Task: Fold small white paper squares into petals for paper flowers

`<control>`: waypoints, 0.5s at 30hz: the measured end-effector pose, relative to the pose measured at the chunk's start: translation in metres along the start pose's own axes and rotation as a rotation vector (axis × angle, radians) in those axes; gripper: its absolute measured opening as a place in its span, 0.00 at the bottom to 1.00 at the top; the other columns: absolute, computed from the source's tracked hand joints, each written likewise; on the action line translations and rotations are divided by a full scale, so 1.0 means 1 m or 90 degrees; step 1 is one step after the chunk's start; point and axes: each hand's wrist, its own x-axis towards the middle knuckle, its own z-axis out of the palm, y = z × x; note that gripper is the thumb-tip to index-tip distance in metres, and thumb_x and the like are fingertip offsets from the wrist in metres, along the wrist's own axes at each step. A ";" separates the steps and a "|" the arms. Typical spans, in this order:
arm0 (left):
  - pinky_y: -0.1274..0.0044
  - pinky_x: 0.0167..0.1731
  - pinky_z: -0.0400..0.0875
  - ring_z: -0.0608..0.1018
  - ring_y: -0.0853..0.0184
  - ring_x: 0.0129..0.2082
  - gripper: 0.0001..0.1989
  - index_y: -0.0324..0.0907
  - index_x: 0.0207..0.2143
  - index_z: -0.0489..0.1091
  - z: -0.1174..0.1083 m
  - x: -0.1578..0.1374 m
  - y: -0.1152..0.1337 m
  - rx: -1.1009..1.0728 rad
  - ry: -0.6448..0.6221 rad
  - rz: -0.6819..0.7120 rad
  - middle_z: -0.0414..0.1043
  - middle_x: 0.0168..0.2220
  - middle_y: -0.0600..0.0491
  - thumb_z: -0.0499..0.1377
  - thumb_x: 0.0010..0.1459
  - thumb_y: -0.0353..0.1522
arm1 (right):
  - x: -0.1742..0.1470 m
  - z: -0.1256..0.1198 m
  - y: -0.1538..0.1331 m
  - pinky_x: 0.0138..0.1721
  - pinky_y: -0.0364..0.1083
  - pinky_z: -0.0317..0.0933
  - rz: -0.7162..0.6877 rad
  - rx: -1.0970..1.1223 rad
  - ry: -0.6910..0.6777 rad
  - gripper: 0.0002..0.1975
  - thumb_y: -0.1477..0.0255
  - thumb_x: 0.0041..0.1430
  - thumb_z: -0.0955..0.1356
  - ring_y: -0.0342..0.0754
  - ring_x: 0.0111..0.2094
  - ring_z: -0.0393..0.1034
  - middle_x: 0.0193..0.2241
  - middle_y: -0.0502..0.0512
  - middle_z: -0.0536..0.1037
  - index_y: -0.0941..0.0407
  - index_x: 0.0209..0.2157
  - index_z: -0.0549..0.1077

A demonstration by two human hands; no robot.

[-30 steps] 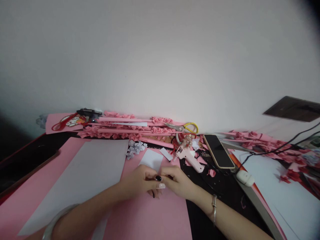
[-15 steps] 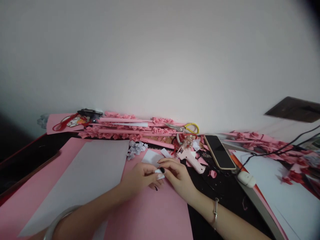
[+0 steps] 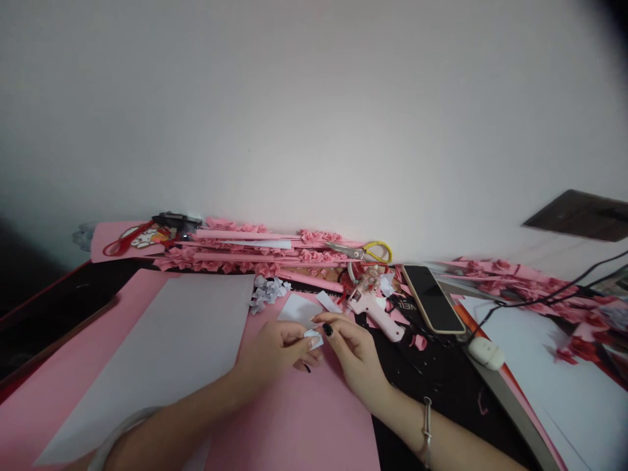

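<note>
Here the left hand (image 3: 269, 352) is pinching the small folded white paper piece (image 3: 314, 339) between its fingers, holding it over the pink paper sheet (image 3: 304, 425), and the right hand (image 3: 357, 356) is hovering right beside it! Those right fingers are curving in, thumb and forefinger leaving only a narrow gap, though whether they are touching the paper I cannot tell. Just beyond, a white paper rectangle (image 3: 295, 307) is lying on the pink, with folded white paper flowers (image 3: 267, 292) clustering to its left. Over to the right, the pink glue gun (image 3: 377, 315) is resting on the table (image 3: 441, 386), and the smartphone (image 3: 434, 299) is lying face up beside it
</note>
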 end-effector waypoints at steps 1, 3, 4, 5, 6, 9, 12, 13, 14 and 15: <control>0.75 0.30 0.74 0.80 0.63 0.29 0.13 0.39 0.28 0.72 0.000 0.000 0.001 -0.007 0.005 -0.007 0.78 0.26 0.51 0.60 0.51 0.41 | -0.001 -0.001 -0.001 0.45 0.49 0.62 -0.022 -0.025 -0.013 0.14 0.70 0.64 0.61 0.51 0.42 0.71 0.40 0.59 0.77 0.56 0.30 0.75; 0.74 0.30 0.74 0.80 0.62 0.29 0.15 0.39 0.27 0.71 -0.001 0.000 0.004 -0.019 0.010 -0.021 0.78 0.26 0.51 0.61 0.49 0.43 | -0.002 -0.003 -0.003 0.46 0.50 0.61 -0.063 -0.060 -0.039 0.14 0.71 0.66 0.59 0.51 0.44 0.70 0.42 0.59 0.76 0.55 0.36 0.75; 0.74 0.30 0.74 0.80 0.62 0.29 0.16 0.39 0.27 0.71 -0.001 0.000 0.006 -0.025 0.011 -0.027 0.78 0.26 0.51 0.62 0.48 0.44 | -0.002 -0.004 -0.004 0.47 0.50 0.61 -0.078 -0.075 -0.049 0.14 0.72 0.66 0.58 0.51 0.45 0.69 0.43 0.59 0.76 0.55 0.38 0.75; 0.74 0.31 0.73 0.80 0.62 0.29 0.17 0.39 0.26 0.71 -0.001 0.000 0.007 -0.030 0.009 -0.032 0.78 0.26 0.51 0.62 0.47 0.45 | -0.002 -0.005 -0.005 0.48 0.50 0.60 -0.091 -0.091 -0.059 0.14 0.72 0.66 0.58 0.51 0.46 0.68 0.44 0.59 0.75 0.55 0.39 0.75; 0.73 0.31 0.73 0.80 0.62 0.29 0.17 0.39 0.26 0.71 -0.001 0.000 0.009 -0.034 0.008 -0.035 0.78 0.26 0.51 0.62 0.46 0.45 | -0.003 -0.005 -0.006 0.48 0.50 0.60 -0.102 -0.106 -0.067 0.14 0.73 0.66 0.58 0.51 0.47 0.68 0.45 0.59 0.75 0.55 0.38 0.75; 0.73 0.32 0.73 0.80 0.62 0.30 0.18 0.39 0.27 0.71 -0.002 0.000 0.010 -0.040 0.001 -0.031 0.78 0.26 0.51 0.62 0.46 0.46 | -0.003 -0.005 -0.008 0.49 0.51 0.60 -0.129 -0.144 -0.083 0.15 0.74 0.66 0.57 0.51 0.48 0.67 0.45 0.59 0.75 0.55 0.39 0.74; 0.72 0.33 0.73 0.80 0.60 0.33 0.18 0.39 0.29 0.72 -0.002 0.000 0.009 -0.042 -0.013 -0.021 0.78 0.28 0.50 0.61 0.47 0.46 | -0.003 -0.006 -0.009 0.48 0.52 0.60 -0.153 -0.168 -0.084 0.15 0.74 0.66 0.57 0.52 0.47 0.67 0.45 0.59 0.75 0.54 0.42 0.74; 0.72 0.33 0.73 0.80 0.60 0.33 0.19 0.39 0.30 0.72 -0.003 0.000 0.009 -0.043 -0.017 -0.019 0.78 0.29 0.50 0.61 0.47 0.46 | -0.003 -0.006 -0.009 0.48 0.52 0.60 -0.157 -0.173 -0.086 0.15 0.74 0.66 0.57 0.52 0.47 0.67 0.45 0.59 0.75 0.54 0.42 0.73; 0.72 0.34 0.73 0.80 0.60 0.34 0.19 0.39 0.30 0.73 -0.003 0.000 0.008 -0.044 -0.022 -0.019 0.78 0.29 0.50 0.61 0.47 0.47 | -0.003 -0.007 -0.008 0.48 0.53 0.61 -0.158 -0.177 -0.088 0.15 0.74 0.66 0.57 0.52 0.47 0.67 0.45 0.59 0.75 0.54 0.42 0.73; 0.72 0.34 0.73 0.80 0.60 0.34 0.19 0.39 0.30 0.73 -0.003 0.000 0.008 -0.044 -0.025 -0.019 0.78 0.29 0.50 0.60 0.48 0.47 | -0.003 -0.007 -0.008 0.48 0.53 0.61 -0.157 -0.181 -0.090 0.15 0.74 0.66 0.57 0.52 0.47 0.67 0.46 0.59 0.74 0.54 0.42 0.73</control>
